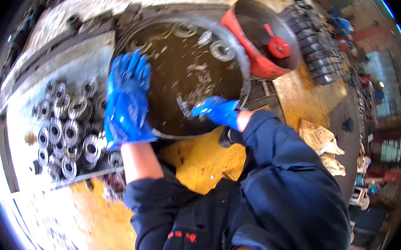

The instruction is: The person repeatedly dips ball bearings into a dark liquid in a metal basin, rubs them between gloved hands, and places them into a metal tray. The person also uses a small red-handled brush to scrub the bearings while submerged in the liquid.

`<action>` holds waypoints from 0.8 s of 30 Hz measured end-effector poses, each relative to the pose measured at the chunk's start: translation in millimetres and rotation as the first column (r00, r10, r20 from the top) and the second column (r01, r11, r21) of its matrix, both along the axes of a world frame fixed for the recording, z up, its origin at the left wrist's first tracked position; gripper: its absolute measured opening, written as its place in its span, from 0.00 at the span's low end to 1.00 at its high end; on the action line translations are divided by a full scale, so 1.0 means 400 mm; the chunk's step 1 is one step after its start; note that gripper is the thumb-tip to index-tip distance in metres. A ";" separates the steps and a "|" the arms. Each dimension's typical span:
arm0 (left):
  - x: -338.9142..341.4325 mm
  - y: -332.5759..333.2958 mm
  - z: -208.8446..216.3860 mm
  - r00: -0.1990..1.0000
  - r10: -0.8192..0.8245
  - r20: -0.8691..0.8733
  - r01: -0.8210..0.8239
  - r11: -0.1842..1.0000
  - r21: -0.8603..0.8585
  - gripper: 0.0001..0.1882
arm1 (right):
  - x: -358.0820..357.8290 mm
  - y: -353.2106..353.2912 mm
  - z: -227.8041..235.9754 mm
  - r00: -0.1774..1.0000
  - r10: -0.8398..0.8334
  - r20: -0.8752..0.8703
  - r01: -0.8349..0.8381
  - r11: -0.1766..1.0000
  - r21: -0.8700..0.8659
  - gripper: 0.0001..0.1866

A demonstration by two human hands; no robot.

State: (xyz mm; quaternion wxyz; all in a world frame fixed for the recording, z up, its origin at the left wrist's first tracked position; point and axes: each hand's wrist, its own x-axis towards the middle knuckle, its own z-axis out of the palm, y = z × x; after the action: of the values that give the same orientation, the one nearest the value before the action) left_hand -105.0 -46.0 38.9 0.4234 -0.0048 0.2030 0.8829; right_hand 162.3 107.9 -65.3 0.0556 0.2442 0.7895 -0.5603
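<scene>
A wide round tub [247, 75] of murky brown liquid stands in front of me. My left hand [129, 100], in a long blue rubber glove, is over the tub's left rim, its fingers stretched out. My right hand [216, 111], in a blue glove too, is low over the near right part of the liquid, fingers curled together. What they hold, if anything, is hidden. Just left of its fingertips is a shiny pale streak, metal or reflection. Metal rings [222, 51] show at the tub's far side.
Left of the tub, a metal-topped table [22, 98] bears a heap of steel ring-shaped parts [73, 131]. A red drum [236, 29] with a red round object [278, 46] inside stands far right. Beyond it are stacked dark parts [313, 47]; sacks [320, 137] lie on the right floor.
</scene>
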 end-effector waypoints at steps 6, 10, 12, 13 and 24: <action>-0.080 -0.015 -0.030 0.991 -0.036 0.132 0.048 0.995 -0.090 0.24 | -0.085 -0.055 0.093 0.917 0.050 0.395 -0.067 0.997 0.031 0.20; -0.033 0.005 0.041 0.991 0.007 0.134 0.021 0.978 -0.208 0.25 | -0.080 -0.054 0.071 0.909 0.026 0.416 -0.133 0.964 0.231 0.23; -0.034 -0.007 0.045 0.989 0.022 0.146 0.007 0.980 -0.197 0.26 | -0.088 -0.059 0.066 0.915 0.053 0.400 -0.191 0.930 0.314 0.21; -0.034 -0.011 0.049 0.990 0.029 0.139 0.000 0.979 -0.203 0.26 | -0.079 -0.056 0.065 0.929 0.048 0.368 -0.166 0.940 0.297 0.21; -0.050 -0.026 0.023 0.994 0.021 0.103 -0.001 0.982 -0.187 0.26 | -0.078 -0.052 0.053 0.957 0.038 0.289 -0.149 0.916 0.371 0.24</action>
State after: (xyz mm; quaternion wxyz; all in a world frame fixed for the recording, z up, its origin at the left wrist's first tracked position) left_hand -125.1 -56.5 48.2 0.4263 -0.0916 0.2623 0.8609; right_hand 131.2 87.2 -43.9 0.1424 0.2876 0.8803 -0.3495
